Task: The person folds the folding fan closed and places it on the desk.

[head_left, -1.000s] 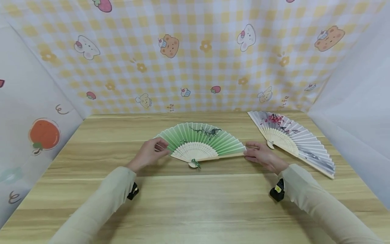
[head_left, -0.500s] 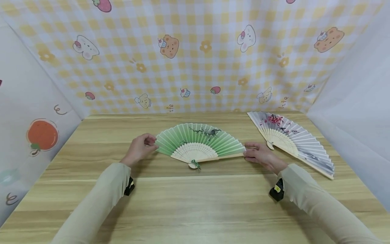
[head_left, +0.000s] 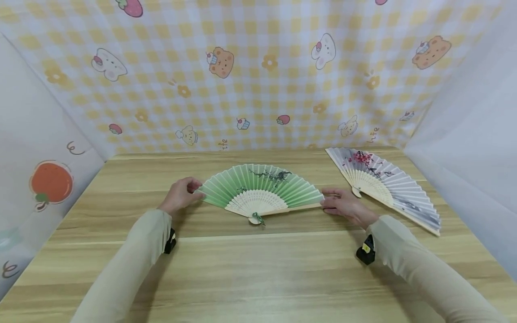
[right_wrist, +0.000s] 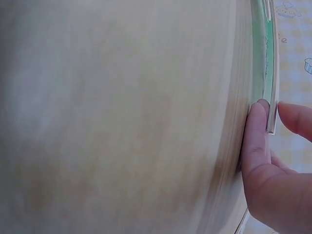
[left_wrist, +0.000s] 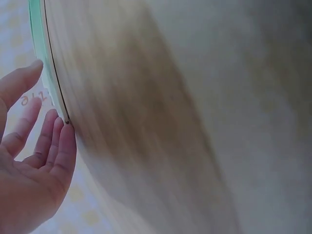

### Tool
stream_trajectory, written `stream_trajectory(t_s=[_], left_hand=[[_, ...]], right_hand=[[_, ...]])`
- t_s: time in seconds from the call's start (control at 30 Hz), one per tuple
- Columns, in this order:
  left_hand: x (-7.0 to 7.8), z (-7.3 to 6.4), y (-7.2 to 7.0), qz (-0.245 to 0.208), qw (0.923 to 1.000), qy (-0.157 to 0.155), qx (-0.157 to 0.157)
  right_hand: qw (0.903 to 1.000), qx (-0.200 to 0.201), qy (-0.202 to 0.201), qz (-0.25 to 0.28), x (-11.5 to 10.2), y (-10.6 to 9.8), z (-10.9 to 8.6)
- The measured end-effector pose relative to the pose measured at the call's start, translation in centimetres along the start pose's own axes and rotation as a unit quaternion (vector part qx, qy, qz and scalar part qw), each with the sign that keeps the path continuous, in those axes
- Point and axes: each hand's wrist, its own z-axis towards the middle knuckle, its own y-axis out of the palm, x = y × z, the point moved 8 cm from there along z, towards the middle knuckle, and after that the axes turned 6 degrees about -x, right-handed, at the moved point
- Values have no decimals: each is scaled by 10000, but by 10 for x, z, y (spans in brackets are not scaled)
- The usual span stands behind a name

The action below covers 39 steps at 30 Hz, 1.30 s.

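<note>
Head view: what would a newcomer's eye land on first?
Probably the green fan, spread open mid-picture between the left hand and the right hand. Next, the grey fan with pink blossom lies open on the right of the table; a yellow-checked cloth hangs behind.

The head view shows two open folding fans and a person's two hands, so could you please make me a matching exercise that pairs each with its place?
1. Green pleated folding fan
2. Grey-and-white folding fan with pink blossoms
3. Left hand
4. Right hand

A. At the green fan's right end
B. Spread open near the wooden table's right edge
C. At the green fan's left end
D. Spread open between the hands

Pairs: 1-D, 2-B, 3-C, 4-A
</note>
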Motion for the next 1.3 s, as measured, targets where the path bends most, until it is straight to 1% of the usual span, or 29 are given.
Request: stream_trajectory(t_s=[0.1, 0.2, 0.37, 0.73, 0.93, 1.3], left_hand=[[-2, 1, 2, 25, 9999, -90, -129], [-2, 3, 3, 16, 9997, -116, -216], [-3, 4, 4, -102, 9994, -179, -290], [-10, 6, 5, -409, 9975, -437, -375], [-14, 6, 5, -622, 9957, -580, -371], [-16, 6, 6, -944, 9917, -780, -395]], right_hand=[[9999, -3, 34, -168, -1, 1, 1], [9995, 26, 113, -304, -1, -1, 3], [9991, -16, 106, -414, -1, -2, 5], [9995, -60, 81, -310, -2, 0, 5], [9996, 6, 141, -246, -1, 0, 5], [9994, -34, 99, -342, -1, 0, 4]])
